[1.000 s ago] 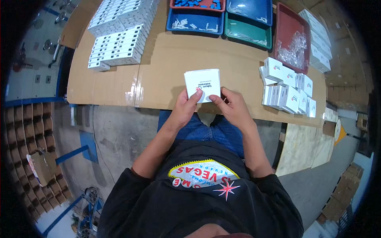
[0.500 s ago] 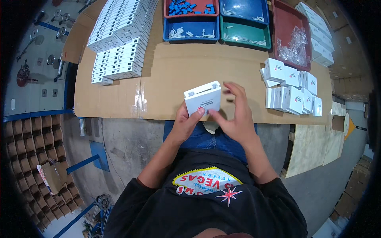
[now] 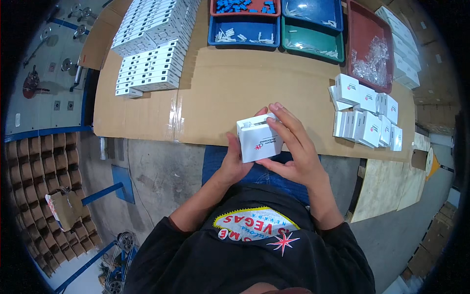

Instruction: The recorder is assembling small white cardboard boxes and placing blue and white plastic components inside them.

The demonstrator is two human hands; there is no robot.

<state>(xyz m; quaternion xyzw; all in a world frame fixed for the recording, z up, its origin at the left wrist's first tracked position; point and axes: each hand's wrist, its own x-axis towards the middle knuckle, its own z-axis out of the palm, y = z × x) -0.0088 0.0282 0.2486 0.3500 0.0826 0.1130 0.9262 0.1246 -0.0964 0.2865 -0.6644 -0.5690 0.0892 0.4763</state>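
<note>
white box (image 3: 262,146) in both hands, just over the near edge of the desk (image 3: 235,93), above the person's lap. printed face toward the person; narrow slotted side turned up and away. this narrow side has its long axis running left to right, right end slightly farther from the body. broad face looks close to square at this slant; cannot tell which of its edges is longer.

left hand (image 3: 235,165): clamped on the box at its left edge and lower corner, thumb up along the edge. right hand (image 3: 302,159): also clamped on it, thumb at the bottom edge, fingers over the upper right corner. 1 fingertip shows behind the box; cannot tell whose hand it belongs to.

desk covered in brown cardboard. left: tall stack of white boxes (image 3: 155,36), dark squares along their narrow sides. right: pile of small white boxes (image 3: 370,128), several on edge, others leaning, marked faces mostly toward the person.

far side, 4 trays set close in 2 rows: red tray (image 3: 245,15) with blue pieces (image 3: 235,7); blue tray (image 3: 244,45) below it with white pieces (image 3: 227,35); another blue tray (image 3: 308,10); green tray (image 3: 313,56) with thin white pieces. farther right, a long red tray (image 3: 364,29) holding crumpled clear plastic (image 3: 374,61).
</note>
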